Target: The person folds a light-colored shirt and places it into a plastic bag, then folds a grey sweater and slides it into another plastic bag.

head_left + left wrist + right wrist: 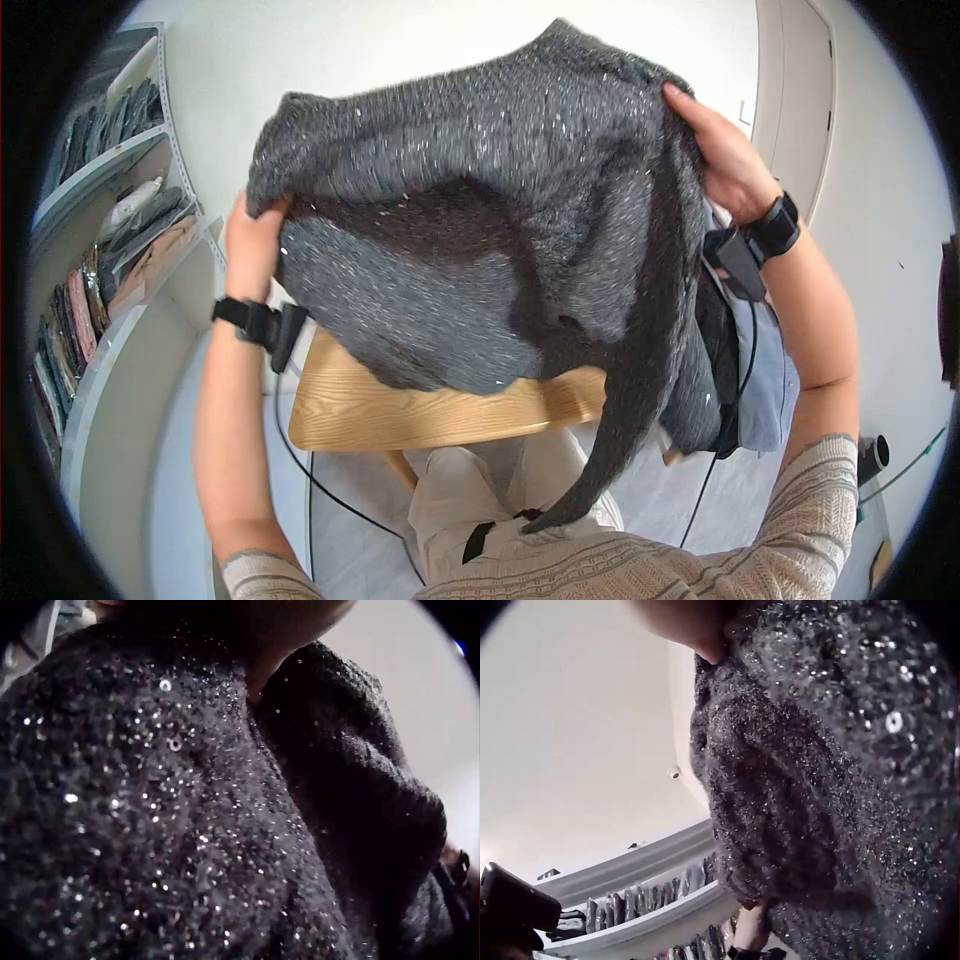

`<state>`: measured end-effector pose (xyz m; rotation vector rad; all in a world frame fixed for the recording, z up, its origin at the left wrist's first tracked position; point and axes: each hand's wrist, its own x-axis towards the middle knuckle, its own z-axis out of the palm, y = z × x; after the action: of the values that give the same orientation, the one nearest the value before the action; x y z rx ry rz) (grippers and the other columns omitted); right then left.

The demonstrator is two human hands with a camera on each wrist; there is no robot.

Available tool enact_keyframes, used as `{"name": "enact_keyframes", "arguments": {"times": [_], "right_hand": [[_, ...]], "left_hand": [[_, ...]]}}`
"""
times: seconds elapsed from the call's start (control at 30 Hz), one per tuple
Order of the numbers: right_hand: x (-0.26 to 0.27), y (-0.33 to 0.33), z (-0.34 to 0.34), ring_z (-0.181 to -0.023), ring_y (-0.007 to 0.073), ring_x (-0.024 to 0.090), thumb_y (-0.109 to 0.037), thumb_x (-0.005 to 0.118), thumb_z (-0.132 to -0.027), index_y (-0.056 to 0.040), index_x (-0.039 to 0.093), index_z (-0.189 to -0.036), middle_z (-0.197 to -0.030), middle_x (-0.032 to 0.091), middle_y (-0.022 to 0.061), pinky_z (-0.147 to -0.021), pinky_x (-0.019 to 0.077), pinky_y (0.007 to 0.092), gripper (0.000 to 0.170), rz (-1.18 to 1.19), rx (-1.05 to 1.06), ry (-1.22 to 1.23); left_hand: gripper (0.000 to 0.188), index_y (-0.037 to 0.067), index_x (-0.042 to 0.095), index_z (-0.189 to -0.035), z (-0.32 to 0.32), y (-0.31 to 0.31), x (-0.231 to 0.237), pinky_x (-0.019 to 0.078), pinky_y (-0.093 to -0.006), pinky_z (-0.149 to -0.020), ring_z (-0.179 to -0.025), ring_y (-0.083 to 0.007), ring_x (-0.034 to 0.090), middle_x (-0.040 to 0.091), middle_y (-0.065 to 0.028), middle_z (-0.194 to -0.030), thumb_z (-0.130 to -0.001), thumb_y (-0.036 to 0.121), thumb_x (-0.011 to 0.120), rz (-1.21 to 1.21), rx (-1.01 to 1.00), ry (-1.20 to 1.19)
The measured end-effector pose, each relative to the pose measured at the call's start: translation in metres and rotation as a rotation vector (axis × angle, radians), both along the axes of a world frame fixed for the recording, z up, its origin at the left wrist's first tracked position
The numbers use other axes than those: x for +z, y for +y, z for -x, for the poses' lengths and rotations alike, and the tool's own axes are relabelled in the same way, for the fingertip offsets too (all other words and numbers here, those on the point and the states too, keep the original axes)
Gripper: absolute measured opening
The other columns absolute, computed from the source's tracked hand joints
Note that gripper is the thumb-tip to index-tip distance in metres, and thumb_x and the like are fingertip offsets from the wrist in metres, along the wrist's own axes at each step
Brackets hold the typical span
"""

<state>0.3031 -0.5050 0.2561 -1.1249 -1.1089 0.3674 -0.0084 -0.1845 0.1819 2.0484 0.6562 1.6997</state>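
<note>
A dark grey knit sweater point(450, 130) with glittering sequins is held up in front of me, spread between both hands. My left hand point(252, 240) grips its left edge, fingers partly hidden by the cloth. At the upper right corner, my right hand point(735, 165) pinches the knit, its thumb on the near side and the other fingers behind. One tapering sleeve point(625, 440) dangles towards my lap. Close up, the left wrist view is filled by sequined fabric point(165, 802). Folds of the same knit point(780, 787) fill the right side of the right wrist view.
Below the sweater stands a wooden stool or small table point(350, 410). Blue-grey and dark garments point(765, 370) hang at its right. Shelves point(120, 190) with folded and bagged clothes line the left side. Black cables point(330, 490) run down from both wrist cameras.
</note>
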Motion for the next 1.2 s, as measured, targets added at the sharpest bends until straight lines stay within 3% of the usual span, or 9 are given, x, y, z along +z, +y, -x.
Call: {"name": "enact_keyframes", "arguments": {"times": [0.33,0.43,0.5,0.53,0.77,0.9,1.03,1.1,1.2], "right_hand": [[0.02,0.0,-0.016,-0.086,0.0173,0.062,-0.021,0.045,-0.097,0.0049,0.057,-0.11,-0.101,0.065,0.0119,-0.08,0.0517,0.0314,0.032,-0.124,-0.105,-0.232],[0.014,0.006,0.007,-0.089,0.0152,0.06,-0.021,0.046,-0.097,0.0059,0.055,-0.113,-0.105,0.064,0.0101,-0.081,0.049,0.0266,0.033,-0.11,0.002,-0.221],[0.007,0.008,0.025,-0.088,0.0154,0.06,-0.021,0.045,-0.098,0.0055,0.056,-0.112,-0.105,0.064,0.01,-0.08,0.0494,0.0275,0.032,-0.128,0.09,-0.154],[0.003,0.008,0.028,-0.087,0.0156,0.06,-0.023,0.044,-0.098,0.005,0.057,-0.111,-0.104,0.064,0.0098,-0.08,0.0493,0.0276,0.033,-0.153,0.162,-0.161],[-0.069,0.016,0.118,-0.075,0.0129,0.063,-0.028,0.052,-0.094,0.0008,0.058,-0.112,-0.093,0.067,0.0043,-0.069,0.051,0.0251,0.034,-0.248,0.386,-0.036],[-0.14,0.02,0.145,-0.101,0.0134,0.053,-0.034,0.051,-0.095,0.0048,0.047,-0.126,-0.113,0.06,0.0082,-0.087,0.0433,0.0265,0.05,0.124,0.987,0.45],[-0.18,0.003,0.127,-0.104,0.0114,0.05,-0.026,0.049,-0.097,0.0018,0.045,-0.13,-0.116,0.058,0.0057,-0.09,0.0425,0.0271,0.044,0.295,0.813,0.252],[-0.208,-0.002,0.116,-0.11,0.0121,0.048,-0.02,0.047,-0.098,0.0002,0.042,-0.133,-0.124,0.053,0.0058,-0.094,0.0409,0.0284,0.04,0.152,0.894,0.668],[-0.247,-0.016,0.09,-0.117,0.0143,0.046,-0.017,0.045,-0.098,-0.0006,0.039,-0.135,-0.132,0.047,0.0066,-0.098,0.0385,0.0306,0.041,0.024,0.837,0.782]], "left_hand": [[0.034,0.006,0.057,-0.116,0.093,0.049,0.118,0.0459,-0.0353,-0.082,-0.095,-0.0271,0.064,0.066,-0.0173,-0.101,-0.087,0.025,0.06,-0.359,0.62,0.281],[0.039,0.009,0.052,-0.125,0.124,0.04,0.153,0.044,-0.0439,-0.091,-0.112,-0.0351,0.053,0.057,-0.0178,-0.121,-0.09,0.027,0.052,-0.555,1.446,0.767],[0.04,0.01,0.05,-0.127,0.15,0.044,0.165,0.0417,-0.0407,-0.094,-0.114,-0.0316,0.052,0.056,-0.0157,-0.123,-0.092,0.029,0.048,-0.654,1.573,0.783],[0.04,0.011,0.05,-0.128,0.158,0.044,0.178,0.0401,-0.0385,-0.096,-0.114,-0.0287,0.052,0.056,-0.0133,-0.124,-0.093,0.03,0.046,-0.41,1.319,0.662],[0.038,0.011,0.051,-0.125,0.154,0.038,0.196,0.0424,-0.0372,-0.093,-0.108,-0.0267,0.054,0.057,-0.0114,-0.119,-0.094,0.031,0.045,-0.485,1.076,0.372],[0.037,0.01,0.052,-0.124,0.106,0.065,0.18,0.0438,-0.0364,-0.091,-0.106,-0.0255,0.055,0.058,-0.0104,-0.116,-0.094,0.032,0.045,-0.338,0.657,0.124],[0.036,0.01,0.052,-0.122,0.046,0.114,0.153,0.0451,-0.0356,-0.089,-0.103,-0.0243,0.056,0.059,-0.0093,-0.113,-0.095,0.032,0.044,-0.092,0.137,-0.148],[0.036,0.01,0.052,-0.122,0.012,0.136,0.133,0.0458,-0.0352,-0.088,-0.101,-0.0237,0.056,0.059,-0.0088,-0.112,-0.095,0.032,0.044,0.042,-0.095,-0.263],[0.035,0.01,0.053,-0.12,-0.049,0.157,0.097,0.0468,-0.0347,-0.087,-0.099,-0.0228,0.057,0.06,-0.008,-0.11,-0.095,0.033,0.044,0.231,-0.373,-0.367]]}}
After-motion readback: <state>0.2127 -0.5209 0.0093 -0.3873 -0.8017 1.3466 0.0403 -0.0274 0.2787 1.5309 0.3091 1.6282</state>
